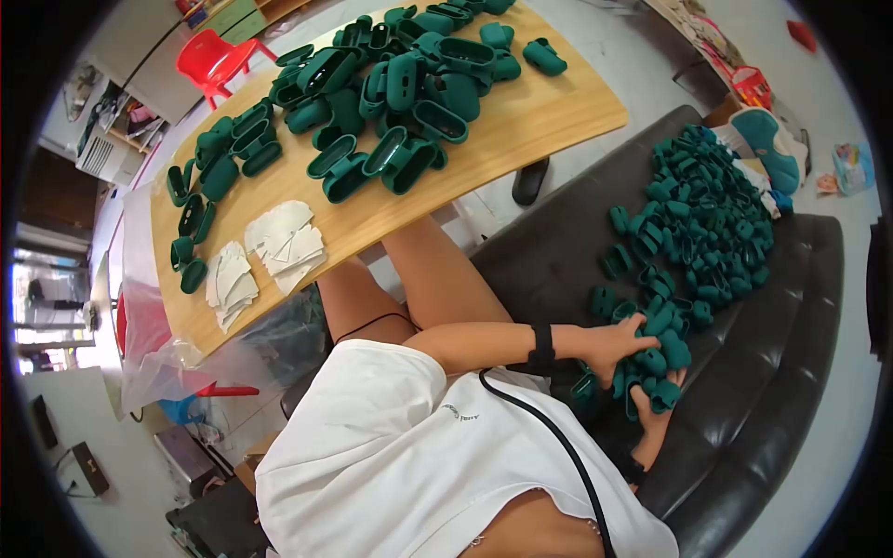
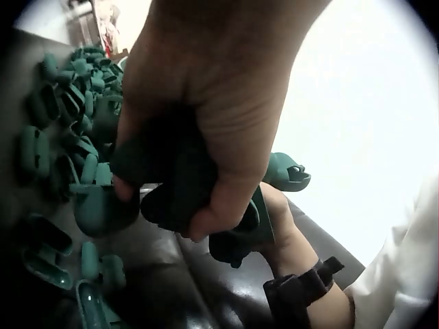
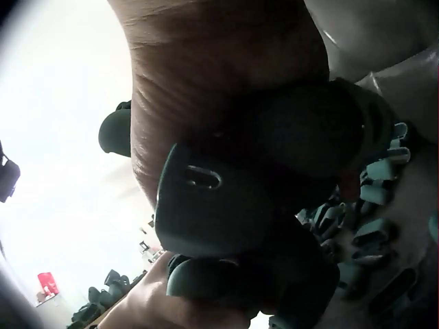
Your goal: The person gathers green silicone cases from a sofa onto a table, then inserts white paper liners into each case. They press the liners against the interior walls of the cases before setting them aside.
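Note:
Over the sofa, my left hand (image 1: 609, 352) grips several dark green earbud case covers (image 1: 672, 349). In the left wrist view, thumb and fingers of the left hand (image 2: 230, 116) curl round a bunch of covers (image 2: 171, 185). Just below it my right hand (image 1: 654, 423) holds more covers (image 1: 663, 395) against its palm. The right wrist view has one cover with an oval slot (image 3: 212, 212) at the right hand (image 3: 212, 55), with the left hand (image 3: 171, 301) close under it. The covers hide parts of both hands' fingers.
A large heap of the same covers (image 1: 712, 214) lies on the dark leather sofa (image 1: 558, 251). The wooden table (image 1: 530, 121) bears many larger-looking open covers (image 1: 400, 84) and two stacks of white cards (image 1: 286, 244). A red chair (image 1: 209, 63) stands behind it.

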The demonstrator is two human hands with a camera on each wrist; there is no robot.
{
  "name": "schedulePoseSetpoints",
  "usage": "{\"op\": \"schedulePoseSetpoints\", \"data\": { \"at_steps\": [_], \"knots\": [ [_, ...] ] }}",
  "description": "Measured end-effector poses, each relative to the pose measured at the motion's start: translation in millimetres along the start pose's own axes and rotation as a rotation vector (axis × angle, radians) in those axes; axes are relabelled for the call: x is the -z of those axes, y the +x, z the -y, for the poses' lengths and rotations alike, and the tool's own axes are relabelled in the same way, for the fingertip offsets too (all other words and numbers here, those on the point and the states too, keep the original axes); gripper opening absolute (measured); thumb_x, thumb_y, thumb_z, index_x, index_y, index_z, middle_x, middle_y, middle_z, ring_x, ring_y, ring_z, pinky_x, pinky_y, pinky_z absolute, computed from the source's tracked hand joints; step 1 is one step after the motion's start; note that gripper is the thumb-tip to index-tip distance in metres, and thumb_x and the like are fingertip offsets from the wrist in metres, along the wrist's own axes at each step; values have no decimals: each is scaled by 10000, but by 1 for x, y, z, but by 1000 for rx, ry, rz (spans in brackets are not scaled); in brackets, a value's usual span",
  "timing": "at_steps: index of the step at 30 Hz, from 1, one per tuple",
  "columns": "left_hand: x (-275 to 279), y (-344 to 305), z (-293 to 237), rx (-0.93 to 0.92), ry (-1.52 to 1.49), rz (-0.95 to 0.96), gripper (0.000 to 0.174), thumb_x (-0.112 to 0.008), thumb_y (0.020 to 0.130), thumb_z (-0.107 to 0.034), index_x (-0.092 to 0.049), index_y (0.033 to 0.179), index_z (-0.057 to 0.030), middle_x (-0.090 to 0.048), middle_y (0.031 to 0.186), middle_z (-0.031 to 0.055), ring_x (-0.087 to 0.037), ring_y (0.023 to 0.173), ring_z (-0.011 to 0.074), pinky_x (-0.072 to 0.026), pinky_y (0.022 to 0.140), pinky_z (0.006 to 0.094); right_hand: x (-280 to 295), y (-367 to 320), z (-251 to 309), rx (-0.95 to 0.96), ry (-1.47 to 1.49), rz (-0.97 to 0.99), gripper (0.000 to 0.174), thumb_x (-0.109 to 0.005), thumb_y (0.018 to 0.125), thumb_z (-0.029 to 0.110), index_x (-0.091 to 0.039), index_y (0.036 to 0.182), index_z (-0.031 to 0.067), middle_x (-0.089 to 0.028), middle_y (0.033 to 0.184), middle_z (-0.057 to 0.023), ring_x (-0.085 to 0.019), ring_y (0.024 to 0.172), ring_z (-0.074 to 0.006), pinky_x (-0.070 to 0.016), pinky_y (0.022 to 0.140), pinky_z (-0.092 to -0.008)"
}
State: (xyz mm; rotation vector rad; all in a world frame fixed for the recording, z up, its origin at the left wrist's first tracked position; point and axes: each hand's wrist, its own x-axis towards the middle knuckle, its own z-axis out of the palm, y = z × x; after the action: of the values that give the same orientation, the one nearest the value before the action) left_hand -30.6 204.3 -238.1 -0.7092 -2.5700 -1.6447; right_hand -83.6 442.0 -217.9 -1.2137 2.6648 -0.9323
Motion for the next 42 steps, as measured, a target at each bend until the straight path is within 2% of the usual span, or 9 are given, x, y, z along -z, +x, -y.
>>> {"op": "schedulePoseSetpoints", "data": {
  "at_steps": [4, 7, 17, 21, 24, 27, 33, 39, 42],
  "knots": [
    [11, -13, -7, -18, 4, -105, 1096, -890, 430, -118, -343, 1379, -141, -248, 1336, 306, -366, 1206, 513, -399, 1006, 462, 2, 21, 33, -21, 223, -33, 786, -729, 640, 332, -486, 1328, 40, -424, 1391, -178, -359, 1298, -386, -308, 1057, -488],
    [17, -20, -5, 18, 33, -137, 1077, -884, 444, -112, -347, 1377, -148, -249, 1338, 303, -369, 1210, 507, -402, 1007, 460, -2, 32, 27, 75, 92, 8, 772, -723, 652, 324, -484, 1330, 43, -424, 1392, -168, -338, 1320, -388, -287, 1075, -493],
    [58, -40, -25, 45, 119, -334, 1040, -865, 426, -109, -384, 1348, -131, -271, 1323, 315, -371, 1200, 507, -399, 1004, 472, 0, 96, 77, 269, 250, 96, 787, -739, 640, 288, -478, 1350, 69, -426, 1381, -169, -351, 1315, -395, -290, 1074, -480],
    [70, -43, -33, -40, 145, -400, 986, -838, 441, -94, -401, 1325, -131, -279, 1318, 314, -396, 1170, 526, -430, 976, 468, 5, 99, 86, 309, 217, 9, 795, -760, 628, 283, -492, 1347, 77, -428, 1392, -163, -339, 1322, -413, -296, 1072, -494],
    [80, -38, -39, 10, 155, -369, 939, -823, 472, -91, -407, 1310, -162, -259, 1348, 305, -430, 1139, 543, -455, 947, 487, 10, 103, 86, 283, 155, 2, 790, -801, 586, 263, -542, 1311, 89, -406, 1422, -171, -310, 1345, -418, -308, 1071, -515],
    [84, -34, -42, 41, 139, -320, 948, -827, 482, -98, -394, 1323, -157, -243, 1361, 312, -430, 1156, 538, -455, 959, 490, 10, 103, 96, 208, 262, -41, 777, -791, 576, 215, -553, 1314, 150, -460, 1376, -154, -324, 1329, -419, -365, 1041, -502],
    [81, -30, -39, 56, 148, -293, 942, -812, 470, -76, -397, 1314, -140, -250, 1347, 329, -409, 1162, 558, -473, 936, 502, 11, 99, 94, 209, 158, -43, 785, -781, 571, 209, -550, 1320, 162, -435, 1382, -165, -351, 1300, -423, -388, 1028, -493],
    [106, -23, -64, -25, 216, -342, 899, -799, 475, -63, -426, 1289, -148, -253, 1339, 344, -407, 1153, 562, -479, 915, 504, 24, 110, 107, 246, 231, -131, 766, -790, 593, 263, -557, 1315, 159, -416, 1397, -181, -340, 1319, -428, -364, 1055, -490],
    [133, -22, -82, -47, 294, -400, 872, -792, 477, -55, -442, 1270, -150, -264, 1332, 348, -416, 1143, 558, -481, 907, 495, 32, 137, 115, 338, 239, -144, 799, -787, 610, 373, -536, 1336, 151, -375, 1438, -165, -330, 1335, -410, -307, 1083, -511]
  ]
}}
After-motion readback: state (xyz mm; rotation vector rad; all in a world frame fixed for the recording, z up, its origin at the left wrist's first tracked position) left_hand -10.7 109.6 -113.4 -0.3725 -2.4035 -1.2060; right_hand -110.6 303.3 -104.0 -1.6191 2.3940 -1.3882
